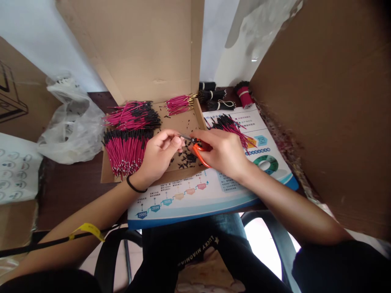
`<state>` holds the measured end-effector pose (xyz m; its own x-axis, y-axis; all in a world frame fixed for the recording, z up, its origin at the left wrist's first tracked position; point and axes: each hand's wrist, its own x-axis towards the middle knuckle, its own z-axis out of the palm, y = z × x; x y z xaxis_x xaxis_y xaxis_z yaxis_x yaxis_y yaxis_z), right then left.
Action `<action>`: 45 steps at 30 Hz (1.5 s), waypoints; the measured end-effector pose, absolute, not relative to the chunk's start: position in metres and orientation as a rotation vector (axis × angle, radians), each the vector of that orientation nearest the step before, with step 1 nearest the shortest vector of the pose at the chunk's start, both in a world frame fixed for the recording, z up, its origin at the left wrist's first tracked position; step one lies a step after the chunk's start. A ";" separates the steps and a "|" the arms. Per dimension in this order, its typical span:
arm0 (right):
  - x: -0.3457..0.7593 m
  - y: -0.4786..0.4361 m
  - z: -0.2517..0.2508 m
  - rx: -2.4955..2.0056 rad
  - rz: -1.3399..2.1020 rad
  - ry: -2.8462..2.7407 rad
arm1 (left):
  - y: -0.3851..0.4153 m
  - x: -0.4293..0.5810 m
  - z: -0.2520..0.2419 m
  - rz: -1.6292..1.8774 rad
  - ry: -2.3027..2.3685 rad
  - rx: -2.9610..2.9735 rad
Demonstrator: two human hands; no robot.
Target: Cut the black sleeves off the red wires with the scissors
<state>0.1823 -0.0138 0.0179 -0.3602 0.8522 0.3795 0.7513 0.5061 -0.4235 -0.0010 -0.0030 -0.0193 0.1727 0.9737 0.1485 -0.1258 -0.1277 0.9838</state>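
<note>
Though unclear whether anything in the curled left hand (163,152), right hand (226,151) clasped around orange-handled scissors (199,157).

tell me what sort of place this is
Probably a small workshop or hand-assembly bench: heaps of pink and black wires lie in a cardboard tray, cut black scraps litter it, and the right hand holds scissors.

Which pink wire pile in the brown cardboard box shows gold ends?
The small pink wire pile in the far right corner; gold ends show on its right side. The larger pink-and-black far-left pile and near-left pile show none.
</note>
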 end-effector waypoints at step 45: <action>0.188 -0.012 0.019 -1.281 0.158 -2.298 | -0.006 -0.002 -0.017 1.205 1.056 1.374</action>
